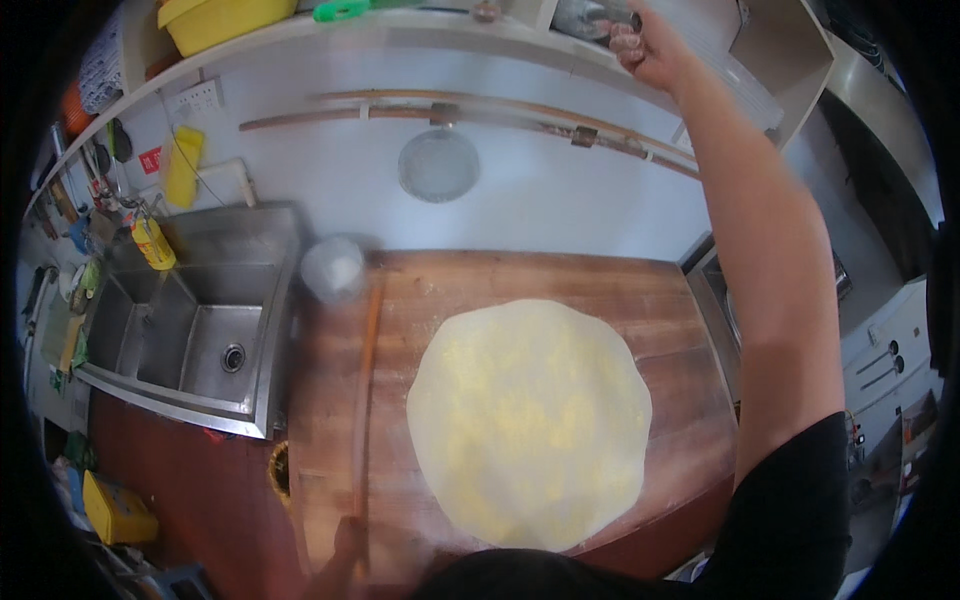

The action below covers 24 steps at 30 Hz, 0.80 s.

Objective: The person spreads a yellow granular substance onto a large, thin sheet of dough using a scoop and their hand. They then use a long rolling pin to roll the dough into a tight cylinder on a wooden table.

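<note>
A large, thin round sheet of dough [532, 427] with yellow patches lies flat on the wooden worktop [697, 375]. To its left is a long wooden rolling pin [367, 382], running away from me. Blurred at the pin's near end, my left hand [346, 538] is closed around it. My right arm stretches up to the wall shelf. There my right hand [631, 46], its fingers curled and dusted white, is at a shiny grey object [589, 19] in a compartment; whether it grips this is unclear.
A double steel sink [225, 322] adjoins the worktop's left side. A clear container with white contents [334, 268] stands at the back left corner. Pipes [405, 112] and a round grey disc [439, 166] are on the wall. A yellow basin [225, 22] sits on the shelf.
</note>
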Available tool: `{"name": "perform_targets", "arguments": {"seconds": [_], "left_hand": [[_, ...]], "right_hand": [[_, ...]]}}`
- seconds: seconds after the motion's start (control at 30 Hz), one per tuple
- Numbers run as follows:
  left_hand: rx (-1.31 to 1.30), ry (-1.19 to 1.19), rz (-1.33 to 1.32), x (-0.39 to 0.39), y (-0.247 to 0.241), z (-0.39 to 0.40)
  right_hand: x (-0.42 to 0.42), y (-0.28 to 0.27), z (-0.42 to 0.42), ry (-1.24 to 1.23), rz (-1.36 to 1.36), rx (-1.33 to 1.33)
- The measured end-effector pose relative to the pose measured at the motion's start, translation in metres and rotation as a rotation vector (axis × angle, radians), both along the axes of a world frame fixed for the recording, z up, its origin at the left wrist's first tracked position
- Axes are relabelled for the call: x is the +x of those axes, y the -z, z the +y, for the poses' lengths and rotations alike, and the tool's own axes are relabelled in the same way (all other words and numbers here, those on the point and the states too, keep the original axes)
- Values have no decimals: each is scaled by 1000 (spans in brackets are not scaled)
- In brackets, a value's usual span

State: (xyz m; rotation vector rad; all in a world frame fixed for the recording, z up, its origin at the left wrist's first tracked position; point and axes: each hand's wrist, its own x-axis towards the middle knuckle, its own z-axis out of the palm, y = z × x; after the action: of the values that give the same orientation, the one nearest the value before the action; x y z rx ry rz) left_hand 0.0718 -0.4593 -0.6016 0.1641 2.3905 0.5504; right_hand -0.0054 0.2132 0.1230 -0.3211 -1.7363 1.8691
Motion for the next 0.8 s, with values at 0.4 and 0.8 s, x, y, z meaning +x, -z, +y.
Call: {"name": "perform_targets", "arguments": {"seconds": [0.4, 0.8], "left_hand": [[-119, -105, 345, -32, -16, 127], [-20, 205, 331, -60, 13, 133]], "right_hand": [[254, 277, -101, 41, -755, 306], [549, 536, -224, 197, -1116, -464]]}}
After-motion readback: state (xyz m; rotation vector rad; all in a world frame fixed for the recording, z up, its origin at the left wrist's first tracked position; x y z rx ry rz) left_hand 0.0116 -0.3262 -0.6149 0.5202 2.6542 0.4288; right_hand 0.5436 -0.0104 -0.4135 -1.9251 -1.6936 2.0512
